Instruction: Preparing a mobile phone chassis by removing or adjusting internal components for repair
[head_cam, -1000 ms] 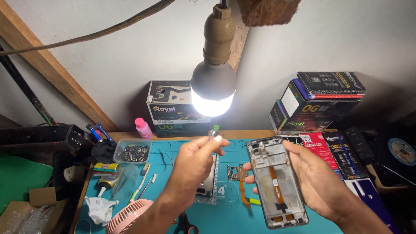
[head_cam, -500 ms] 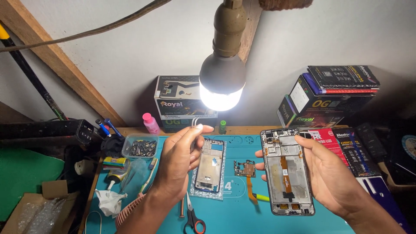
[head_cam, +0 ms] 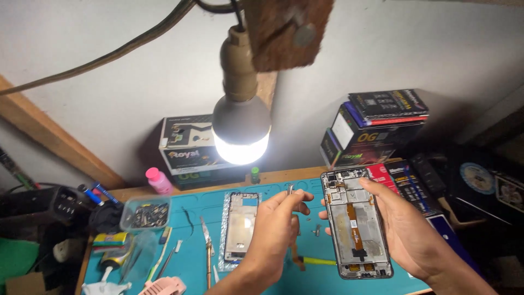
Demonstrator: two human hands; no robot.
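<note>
Mat (head_cam: 273,278) spreads teal under us, a lit bulb (head_cam: 241,134) hanging above. We wrap our right hand (head_cam: 406,229) around an opened phone (head_cam: 356,224), raised above the mat. Our left hand (head_cam: 278,224) pinches a tiny metal part (head_cam: 291,189) beside the phone.

Both hands raised: left hand (head_cam: 278,221) pinching, right hand (head_cam: 406,232) cupped, gripping.

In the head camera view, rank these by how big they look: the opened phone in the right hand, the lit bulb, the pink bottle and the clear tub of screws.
1. Opened phone, though it is nearer the camera.
2. Lit bulb, also near.
3. Clear tub of screws.
4. Pink bottle.
</note>
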